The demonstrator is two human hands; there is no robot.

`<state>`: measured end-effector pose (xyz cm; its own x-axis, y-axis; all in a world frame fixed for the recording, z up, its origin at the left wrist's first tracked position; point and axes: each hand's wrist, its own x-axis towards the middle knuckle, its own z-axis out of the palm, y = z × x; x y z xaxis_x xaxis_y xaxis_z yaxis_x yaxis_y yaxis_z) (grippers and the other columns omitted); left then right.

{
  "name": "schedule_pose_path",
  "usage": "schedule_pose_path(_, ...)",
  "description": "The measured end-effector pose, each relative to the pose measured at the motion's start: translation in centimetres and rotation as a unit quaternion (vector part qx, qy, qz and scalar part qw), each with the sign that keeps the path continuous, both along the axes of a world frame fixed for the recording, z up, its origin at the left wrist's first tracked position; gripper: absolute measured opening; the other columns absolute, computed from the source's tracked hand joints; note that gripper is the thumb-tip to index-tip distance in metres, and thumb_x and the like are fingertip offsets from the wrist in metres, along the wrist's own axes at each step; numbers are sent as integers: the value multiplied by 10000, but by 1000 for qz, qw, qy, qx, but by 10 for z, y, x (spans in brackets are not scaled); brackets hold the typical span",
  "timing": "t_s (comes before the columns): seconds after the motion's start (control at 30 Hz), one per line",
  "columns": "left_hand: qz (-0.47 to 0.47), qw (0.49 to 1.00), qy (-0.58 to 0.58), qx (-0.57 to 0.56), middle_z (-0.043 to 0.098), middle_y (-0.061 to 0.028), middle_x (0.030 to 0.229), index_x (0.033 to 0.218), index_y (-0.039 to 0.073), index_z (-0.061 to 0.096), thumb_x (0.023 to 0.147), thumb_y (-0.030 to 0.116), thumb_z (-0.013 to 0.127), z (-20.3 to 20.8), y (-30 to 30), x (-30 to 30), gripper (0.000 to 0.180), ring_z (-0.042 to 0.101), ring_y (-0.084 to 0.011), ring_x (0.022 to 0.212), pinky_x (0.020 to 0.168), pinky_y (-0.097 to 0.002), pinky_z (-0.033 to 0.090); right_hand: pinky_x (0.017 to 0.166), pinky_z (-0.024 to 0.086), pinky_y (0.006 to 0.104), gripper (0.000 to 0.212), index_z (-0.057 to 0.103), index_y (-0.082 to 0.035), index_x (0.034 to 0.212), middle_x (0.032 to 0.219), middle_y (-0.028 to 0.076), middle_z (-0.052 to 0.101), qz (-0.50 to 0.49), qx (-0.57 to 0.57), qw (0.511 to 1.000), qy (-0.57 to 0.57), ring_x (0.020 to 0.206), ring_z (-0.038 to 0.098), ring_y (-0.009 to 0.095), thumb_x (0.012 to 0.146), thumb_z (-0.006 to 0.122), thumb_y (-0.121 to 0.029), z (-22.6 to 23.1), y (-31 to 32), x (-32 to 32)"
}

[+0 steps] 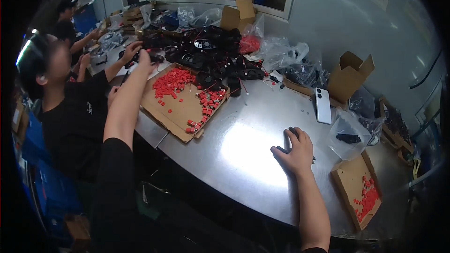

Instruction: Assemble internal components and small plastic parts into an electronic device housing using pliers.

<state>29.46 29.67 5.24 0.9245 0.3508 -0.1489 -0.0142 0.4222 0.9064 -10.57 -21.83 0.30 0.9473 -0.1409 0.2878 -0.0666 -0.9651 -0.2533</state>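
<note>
My left hand (147, 61) is stretched out over the far left edge of a shallow cardboard tray (176, 129), close to a co-worker's hand (130, 51). Its fingers are blurred and partly hidden, so what they hold cannot be told. Small red plastic pieces (171, 84) are heaped in that tray, and others with metal ends (205, 112) lie along its right side. On the bare metal table (234, 159), my right hand (299, 152) rests with curled fingers over something dark; dark bits show at the thumb and fingertips and beside the palm.
Black fan units (220, 56) with wires pile up beyond the tray. A white phone (323, 105), clear plastic bags (347, 133) and an open carton (349, 77) stand along the right wall side. Another tray (349, 192) holds red pieces. A co-worker (70, 107) sits at left.
</note>
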Motion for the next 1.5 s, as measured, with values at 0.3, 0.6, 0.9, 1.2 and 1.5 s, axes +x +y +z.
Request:
schedule_pose_path(0.3,-95,668,-300,674,714,-149,1067,1187,62,688,857,356,692,-22,-157,-52,442,631,-399,1121,986,-540,469,1165,378,510,741,706,-98,1306,1462,214,547,18,17,1000,-18,1382,484,400,736,793,-563,10,11,7)
schedule_pose_path(0.6,-131,492,-145,848,646,-146,1182,1107,134,749,863,313,724,-21,-275,-112,304,664,-334,1067,934,-502,515,1148,400,489,731,714,-88,1287,1434,207,570,56,13,995,-76,1354,512,394,735,808,-558,-3,13,12)
schedule_pose_path(0.9,-138,797,-305,503,637,-130,1038,1276,79,673,779,6,662,-3,-265,-100,502,652,-278,948,825,-368,534,1155,386,500,751,709,-91,1299,1440,224,564,76,28,993,-83,1353,512,409,755,788,-603,-2,11,5)
schedule_pose_path(1.2,-498,837,-225,-32,601,-25,1203,1416,95,572,893,-31,696,11,-288,-246,552,574,-120,1132,1000,-266,469,941,523,360,712,397,-48,1568,1352,204,589,184,456,857,-153,1069,652,250,1029,602,-464,6,-3,10)
schedule_pose_path(1.5,-598,767,-43,-230,651,-135,1337,1465,74,552,1056,523,517,-39,-306,-259,608,630,-242,1135,1029,-375,495,494,350,222,181,558,-57,1140,668,-1,549,205,667,713,-76,544,485,72,1083,594,-225,23,-4,-1)
